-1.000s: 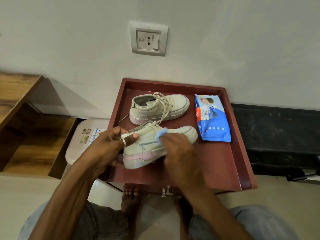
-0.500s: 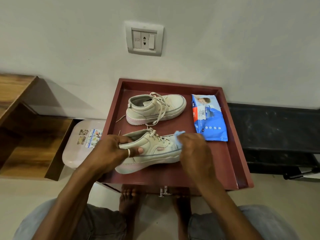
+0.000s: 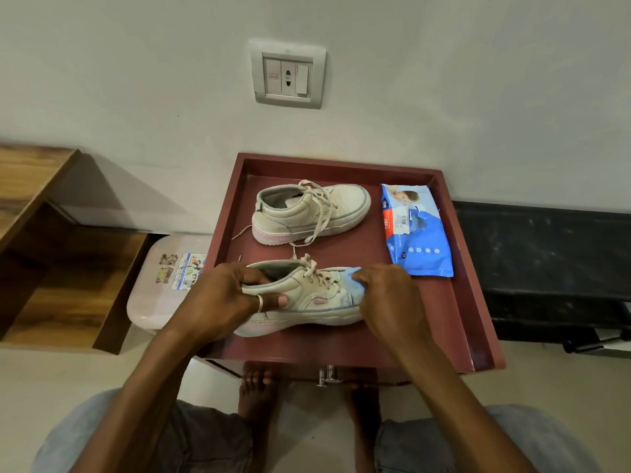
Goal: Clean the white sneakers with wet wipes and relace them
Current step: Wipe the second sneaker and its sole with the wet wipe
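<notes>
I am gripping the heel end of the nearer white lace-up sneaker (image 3: 307,303) with my left hand (image 3: 223,302), fingers curling over the collar into the opening and my ringed thumb pressing on its side. My right hand (image 3: 387,302) is pinching a pale blue wet wipe (image 3: 348,285) against the toe end of that shoe, fingers bent around the cloth. The shoe is sitting on its sole near the front of the dark red, raised-edge table top (image 3: 454,322), toe pointing right. The second white sneaker (image 3: 309,213) is lying behind it, apart, laces trailing loose. The blue plastic pack of wet wipes (image 3: 418,233) is resting flat to the right of that shoe. A pale plastic box with stickers (image 3: 153,302) is standing left of the table.
</notes>
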`<state>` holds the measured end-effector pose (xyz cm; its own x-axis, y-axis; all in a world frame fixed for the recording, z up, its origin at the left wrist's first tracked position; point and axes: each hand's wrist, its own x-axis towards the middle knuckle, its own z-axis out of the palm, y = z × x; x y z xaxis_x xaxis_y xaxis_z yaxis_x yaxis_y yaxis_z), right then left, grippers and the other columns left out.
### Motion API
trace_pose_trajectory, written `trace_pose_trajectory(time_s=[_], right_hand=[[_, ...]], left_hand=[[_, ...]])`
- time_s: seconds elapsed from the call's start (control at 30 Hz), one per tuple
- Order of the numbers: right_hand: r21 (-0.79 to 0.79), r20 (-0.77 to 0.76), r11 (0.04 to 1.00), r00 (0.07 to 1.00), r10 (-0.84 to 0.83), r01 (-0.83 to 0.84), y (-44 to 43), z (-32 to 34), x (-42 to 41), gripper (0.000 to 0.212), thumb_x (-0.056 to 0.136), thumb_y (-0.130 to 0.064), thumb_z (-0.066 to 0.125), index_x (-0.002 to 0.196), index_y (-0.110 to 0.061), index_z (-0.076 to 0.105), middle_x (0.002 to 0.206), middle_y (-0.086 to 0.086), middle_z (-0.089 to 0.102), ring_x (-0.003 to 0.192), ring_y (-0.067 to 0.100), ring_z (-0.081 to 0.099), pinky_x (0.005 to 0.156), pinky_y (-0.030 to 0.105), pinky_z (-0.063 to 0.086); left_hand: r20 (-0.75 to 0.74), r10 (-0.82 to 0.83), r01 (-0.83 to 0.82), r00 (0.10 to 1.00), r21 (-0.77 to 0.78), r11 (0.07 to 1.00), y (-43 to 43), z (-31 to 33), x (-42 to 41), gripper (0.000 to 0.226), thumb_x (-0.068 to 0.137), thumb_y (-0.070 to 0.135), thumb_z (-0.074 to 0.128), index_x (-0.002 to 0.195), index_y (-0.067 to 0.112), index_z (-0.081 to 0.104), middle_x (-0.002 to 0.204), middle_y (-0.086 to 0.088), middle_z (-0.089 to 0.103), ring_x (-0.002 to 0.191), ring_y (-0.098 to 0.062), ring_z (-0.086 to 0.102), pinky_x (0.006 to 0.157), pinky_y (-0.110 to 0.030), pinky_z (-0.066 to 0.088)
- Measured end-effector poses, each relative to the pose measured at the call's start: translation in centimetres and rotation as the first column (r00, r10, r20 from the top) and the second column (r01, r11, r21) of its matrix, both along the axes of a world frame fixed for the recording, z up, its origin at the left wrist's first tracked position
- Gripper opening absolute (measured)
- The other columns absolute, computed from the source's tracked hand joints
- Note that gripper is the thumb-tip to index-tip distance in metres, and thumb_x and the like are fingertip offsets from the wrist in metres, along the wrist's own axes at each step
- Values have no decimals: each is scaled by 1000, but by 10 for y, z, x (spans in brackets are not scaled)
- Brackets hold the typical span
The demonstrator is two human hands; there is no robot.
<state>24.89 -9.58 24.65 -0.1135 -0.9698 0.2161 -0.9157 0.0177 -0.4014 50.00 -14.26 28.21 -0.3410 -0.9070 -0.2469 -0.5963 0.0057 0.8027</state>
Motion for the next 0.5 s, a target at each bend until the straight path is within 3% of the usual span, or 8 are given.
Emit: trace_pose_trajectory(time_s=[0.03,0.13,0.2,0.3,0.37,0.4,0.5], right_hand=[[30,15,1000,1000,-2,1,-4,-3,-4,23,81,-5,52,75,-14,73,71,1,68,65,24,57,57,34,48],[44,81,997,995,53,-57,-16,-13,-9,40,91,-27,39,76,-14,74,70,-1,67,64,21,57,59,31,42],[72,85,994,993,78,-85,-19,-14,-8,32,90,-21,46,82,-14,76,76,-1,70,69,22,61,61,33,46],[116,80,977,982,170,-179,-8,-3,-1,14,83,-6,65,80,-12,78,85,3,75,79,20,69,69,26,54],[107,52,968,974,221,-225,6,7,2,22,71,5,75,80,-15,80,87,-1,76,76,13,70,67,10,45],[104,38,966,971,236,-238,10,7,0,25,69,5,76,81,-16,80,85,-2,76,73,13,70,64,9,43],[138,20,969,978,205,-206,0,-1,-7,9,80,-8,70,76,-11,78,78,3,73,71,19,68,58,28,52]], left_hand=[[14,-16,17,1000,-39,999,0,0,0,27,65,56,80,76,31,80,84,11,71,75,-9,66,63,-39,55],[39,-98,103,994,-151,983,-1,-2,2,27,66,53,78,82,32,81,95,24,66,91,8,62,66,-17,51],[65,-130,141,989,-205,969,-3,-5,4,22,70,48,82,85,31,81,100,25,66,95,10,60,69,-9,48],[85,-115,133,990,-235,963,-5,-10,7,15,74,39,85,85,29,81,102,24,66,94,11,60,69,-7,47],[86,-125,143,988,-249,958,-6,-12,7,14,74,37,85,84,27,81,103,25,66,93,11,61,71,-8,49],[86,-143,160,986,-249,955,-7,-13,6,15,74,37,85,84,26,82,104,25,66,94,10,62,72,-9,50],[82,-184,199,979,-226,954,-8,-15,6,14,74,34,86,84,25,82,107,25,67,96,7,63,75,-15,54]])
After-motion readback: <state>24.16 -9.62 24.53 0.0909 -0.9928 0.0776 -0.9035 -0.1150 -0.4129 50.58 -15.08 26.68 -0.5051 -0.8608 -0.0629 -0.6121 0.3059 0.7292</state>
